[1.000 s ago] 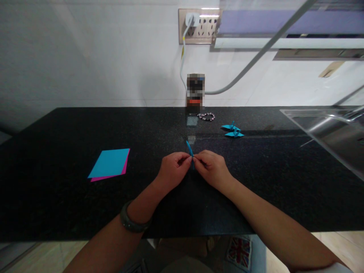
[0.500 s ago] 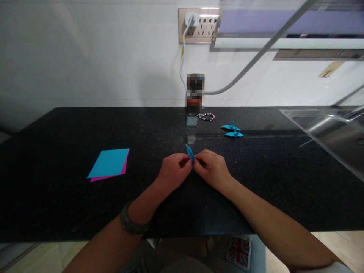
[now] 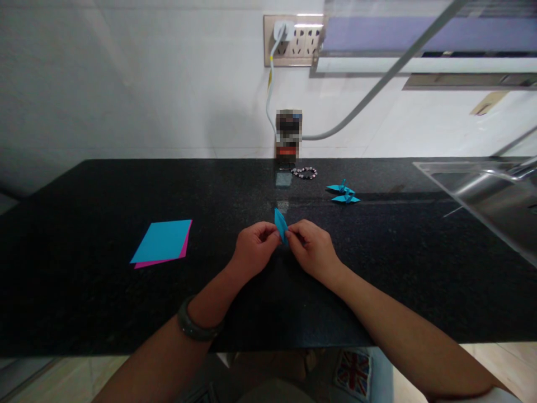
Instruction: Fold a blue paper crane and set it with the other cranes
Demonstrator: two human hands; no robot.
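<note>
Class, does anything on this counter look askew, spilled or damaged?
Slightly askew: the blue sheet lies unaligned over the pink sheet, which peeks out along its right and near edges. No spill or damage is visible.

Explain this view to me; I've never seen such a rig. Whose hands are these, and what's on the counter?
No robot: these are a person's left hand and right hand, seen by a camera on that person's head, looking forward and down. Both hands pinch a small folded blue paper between them. On the dark counter, a blue sheet lies over a pink sheet to the left. Farther back are two folded blue birds and a string of beads.
</note>
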